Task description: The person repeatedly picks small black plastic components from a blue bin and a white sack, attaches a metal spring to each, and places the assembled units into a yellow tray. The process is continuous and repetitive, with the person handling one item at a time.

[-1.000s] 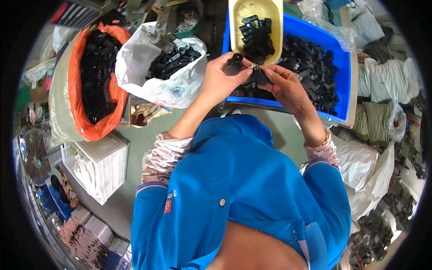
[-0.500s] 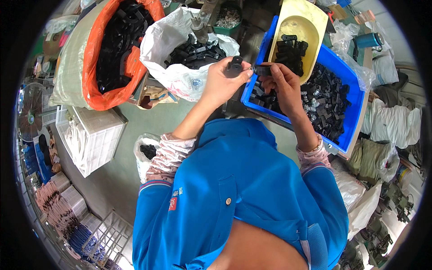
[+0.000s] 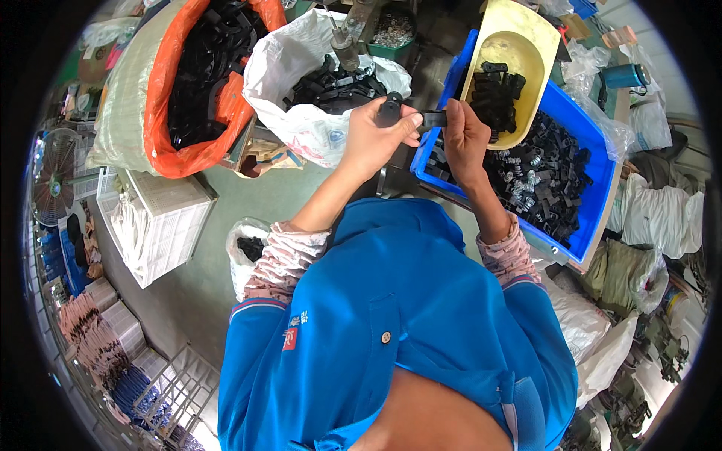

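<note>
My left hand [image 3: 370, 143] is closed round a black plastic part with a rounded end [image 3: 389, 110], which sticks up above the thumb. Facing it, my right hand [image 3: 468, 139] pinches a small black plastic piece [image 3: 433, 119] between thumb and fingers. That piece reaches across to the left fingertips; whether the two parts are joined cannot be made out. Below and right of the right hand stands a blue bin [image 3: 432, 179] of small black parts and metal springs [image 3: 532, 177]. A yellow tray [image 3: 543, 31] holding black pieces [image 3: 496, 94] rests on the bin.
A white sack [image 3: 265, 64] of black parts stands beyond my left hand, below a metal spindle [image 3: 344, 46]. Farther left is an orange-lined sack [image 3: 162, 113] of larger black parts. A green container [image 3: 392, 52] of small metal bits sits at the back. A white crate [image 3: 162, 233] stands left.
My right hand has turned, its thumb now pointing up along the black piece, with the forearm drawn slightly inward. The left hand keeps its hold. The surroundings have shifted slightly in the view.
</note>
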Demonstrator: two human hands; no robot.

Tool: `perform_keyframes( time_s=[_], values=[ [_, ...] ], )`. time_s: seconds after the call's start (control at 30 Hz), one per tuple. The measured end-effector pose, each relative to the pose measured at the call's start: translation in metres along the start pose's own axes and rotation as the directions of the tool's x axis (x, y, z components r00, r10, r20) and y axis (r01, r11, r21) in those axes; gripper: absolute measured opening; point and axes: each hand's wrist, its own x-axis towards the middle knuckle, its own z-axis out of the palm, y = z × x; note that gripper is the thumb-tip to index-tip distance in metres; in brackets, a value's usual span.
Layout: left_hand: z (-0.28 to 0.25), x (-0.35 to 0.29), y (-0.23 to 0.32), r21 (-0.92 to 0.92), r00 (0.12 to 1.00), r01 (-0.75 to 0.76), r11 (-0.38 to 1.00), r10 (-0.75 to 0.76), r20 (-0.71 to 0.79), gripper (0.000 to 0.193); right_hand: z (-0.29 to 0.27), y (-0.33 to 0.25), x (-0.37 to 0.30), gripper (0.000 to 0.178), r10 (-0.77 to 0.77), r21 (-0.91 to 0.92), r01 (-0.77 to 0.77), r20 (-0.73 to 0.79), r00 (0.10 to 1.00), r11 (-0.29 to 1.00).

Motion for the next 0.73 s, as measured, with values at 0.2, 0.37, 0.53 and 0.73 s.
perform_keyframes(
  time_s=[0.2, 0.37, 0.53, 0.73],
  values=[
    [-0.011, 0.006, -0.007, -0.226, 0.987, 0.162, 0.961, -0.155, 0.051, 0.019, 0.009, -0.004, 0.004, 0.043, 0.246, 0.169, -0.252, 0.052, 0.968, 0.953],
    [-0.033, 0.011, -0.011, -0.354, 0.922, 0.349, 0.868, -0.25, 0.296, 0.032, 0.006, 0.003, 0.013, 0.046, 0.306, 0.24, -0.336, 0.154, 0.94, 0.911],
    [-0.048, 0.002, 0.003, -0.471, 0.828, 0.522, 0.711, -0.289, 0.481, 0.041, -0.009, 0.001, 0.023, 0.057, 0.432, 0.277, -0.51, 0.297, 0.852, 0.815],
    [-0.047, -0.01, 0.013, 0.009, 0.854, 0.34, 0.94, -0.313, 0.416, 0.042, -0.03, -0.007, 0.04, 0.056, 0.315, 0.123, -0.398, 0.424, 0.849, 0.909]
  ],
)
